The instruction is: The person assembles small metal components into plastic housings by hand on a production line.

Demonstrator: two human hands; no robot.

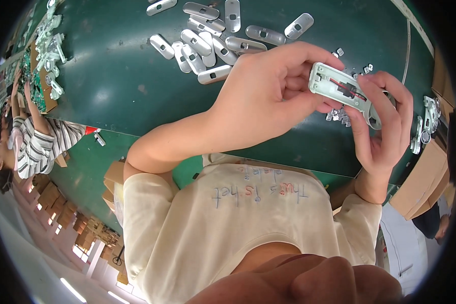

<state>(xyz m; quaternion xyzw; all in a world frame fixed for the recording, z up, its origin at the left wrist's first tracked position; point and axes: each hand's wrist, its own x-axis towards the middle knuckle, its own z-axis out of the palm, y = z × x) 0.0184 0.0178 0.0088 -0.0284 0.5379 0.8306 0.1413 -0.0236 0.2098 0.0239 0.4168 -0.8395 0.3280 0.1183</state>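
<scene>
Above the table, both my hands hold a pale green plastic casing [323, 85] with its hollow side up. Inside it show a red wire [337, 82] and a small black part [347, 90]. My left hand [268, 93] grips the squared end between thumb and fingers. At the other end, by a ring-shaped part [374, 120], my right hand [385, 116] pinches the casing; its fingers partly cover the ring. Behind the hands lie several small shiny square pieces [337, 115], some of them hidden. Beyond my left hand, several silver oblong plates with square holes [196, 43] are scattered and overlapping.
The dark green tabletop [116, 66] carries a heap of pale green parts [50, 55] along its left side. More ring-shaped parts [429, 119] lie at the right edge, near a cardboard box [420, 177]. A person in a striped shirt [45, 139] reaches over parts at far left.
</scene>
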